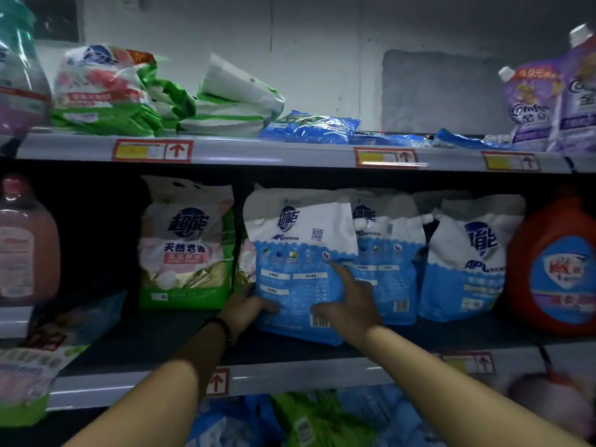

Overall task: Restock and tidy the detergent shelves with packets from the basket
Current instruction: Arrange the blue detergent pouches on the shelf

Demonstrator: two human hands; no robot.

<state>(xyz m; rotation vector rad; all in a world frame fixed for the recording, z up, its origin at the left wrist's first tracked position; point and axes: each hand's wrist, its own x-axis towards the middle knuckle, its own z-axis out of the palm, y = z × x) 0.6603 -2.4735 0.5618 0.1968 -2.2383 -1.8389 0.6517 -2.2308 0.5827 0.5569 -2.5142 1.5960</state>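
Curled round the lower left corner of a blue packet (300, 253), the left hand (248, 309) holds it with the thumb on the front and the fingers out of sight behind. The right hand (350, 304) lies spread on the lower right of the front: its forefinger points straight up the printed panel and its thumb reaches across towards the barcode. Whether its other fingers hook round the right edge cannot be told.

The blue packet stands upright near the front edge of the middle shelf (161, 333), about midway along it, with its base on the board. Its white top flops slightly to the right, over the neighbouring blue packets (467, 262), which stand further back towards the right end. A pink and green packet (187, 253) stands just beside it on the left, and a red jug (554, 269) closes the row at the right.

The blue packet looks soft-walled and full, so it should be fairly heavy and inclined to sag or tip. Its glossy film is probably slippery. A hold low down, at the two bottom corners where the weight sits, seems safer than one at the limp top.

On the upper shelf (258, 150), flat blue bags (309, 125) lie along the front edge, with purple pouches (532, 104) at the right end.
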